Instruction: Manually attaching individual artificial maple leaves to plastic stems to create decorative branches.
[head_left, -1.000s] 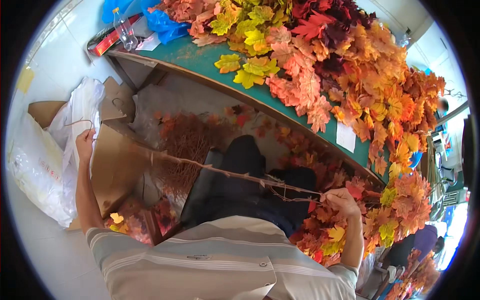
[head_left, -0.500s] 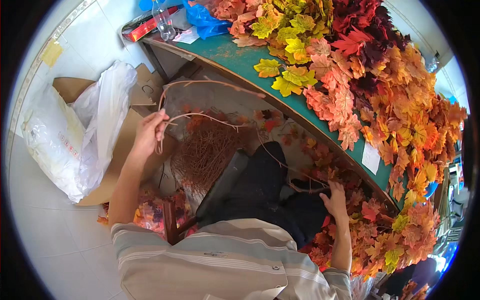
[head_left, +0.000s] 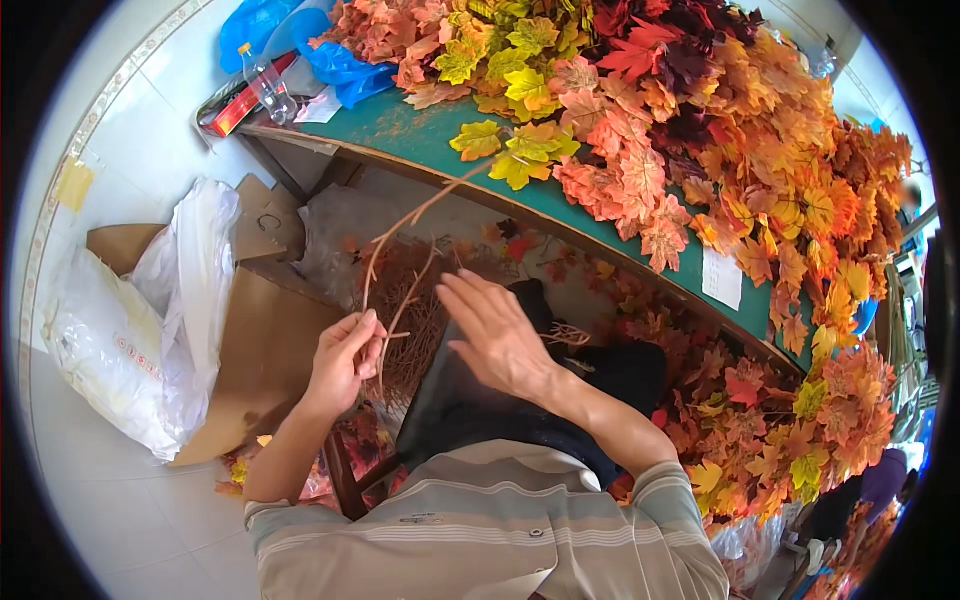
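One bare twig (head_left: 380, 241), tip toward one o'clock, is now pinched by the left hand (head_left: 342, 362) alone; the flattened right hand (head_left: 503, 335) has released it.

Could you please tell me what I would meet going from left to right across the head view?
White plastic bag, clear bottle, left hand holding a brown twig, open right hand, larger white paper.
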